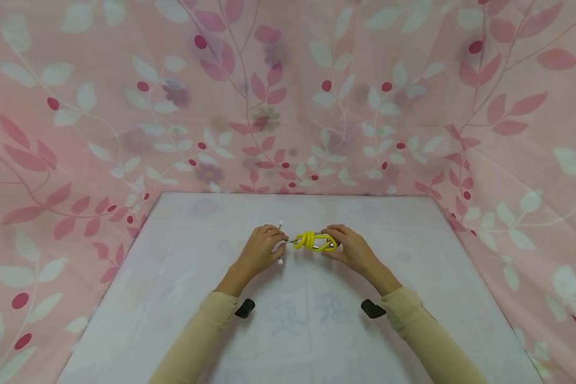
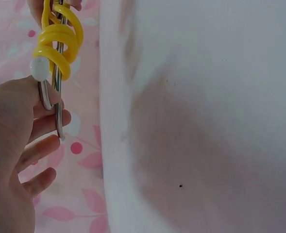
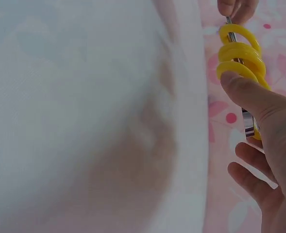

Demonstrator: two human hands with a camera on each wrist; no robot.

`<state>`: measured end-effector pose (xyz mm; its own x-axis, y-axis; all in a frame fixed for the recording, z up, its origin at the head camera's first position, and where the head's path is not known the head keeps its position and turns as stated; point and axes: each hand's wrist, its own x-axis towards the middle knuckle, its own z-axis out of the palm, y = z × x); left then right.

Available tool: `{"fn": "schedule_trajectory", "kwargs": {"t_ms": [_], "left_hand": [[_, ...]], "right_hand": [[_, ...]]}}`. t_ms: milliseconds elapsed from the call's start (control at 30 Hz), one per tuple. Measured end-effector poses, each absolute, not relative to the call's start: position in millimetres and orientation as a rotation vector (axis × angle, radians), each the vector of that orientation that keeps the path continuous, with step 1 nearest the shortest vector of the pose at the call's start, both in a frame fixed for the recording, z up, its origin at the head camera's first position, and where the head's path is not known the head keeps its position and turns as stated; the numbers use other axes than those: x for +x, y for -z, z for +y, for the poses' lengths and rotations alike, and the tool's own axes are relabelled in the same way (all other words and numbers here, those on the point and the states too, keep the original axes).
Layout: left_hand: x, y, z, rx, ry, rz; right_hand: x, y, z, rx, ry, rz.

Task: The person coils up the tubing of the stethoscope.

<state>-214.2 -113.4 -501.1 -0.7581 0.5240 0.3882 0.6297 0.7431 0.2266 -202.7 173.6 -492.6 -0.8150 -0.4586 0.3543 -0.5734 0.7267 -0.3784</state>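
Between my two hands, over the table, is a metal-wire slingshot (image 1: 309,240) with yellow rubber tubing (image 2: 58,39) wound round its frame. White caps (image 1: 280,262) tip the prongs at its left end. My left hand (image 1: 261,248) pinches the metal frame at that end, thumb near one white cap in the left wrist view, with the lower fingers spread. The right end is gripped by my right hand (image 1: 355,249), whose thumb lies on the yellow coils (image 3: 242,53) in the right wrist view. Part of that end is hidden behind the thumb and palm.
A white cloth-covered table (image 1: 307,341) lies under both hands. Pink leaf-patterned curtains (image 1: 297,106) hang at the back and both sides. Black wrist devices (image 1: 245,309) stick out beside the sleeves.
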Motion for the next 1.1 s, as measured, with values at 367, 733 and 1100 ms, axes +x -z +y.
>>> {"fn": "schedule_trajectory", "kwargs": {"t_ms": [367,733,1100], "left_hand": [[-234.0,530.9,-107.9,-0.826,0.485,-2.786],[-234.4,540.8,-106.6,-0.751,0.514,-2.814],[-227.6,538.3,-101.7,-0.747,0.661,-2.737]], "right_hand": [[-225.7,532.1,167.7,0.636,-0.775,-2.859],[-226.7,541.4,167.3,0.582,-0.839,-2.883],[-227.5,543.6,171.3,0.577,-0.859,-2.954]]}}
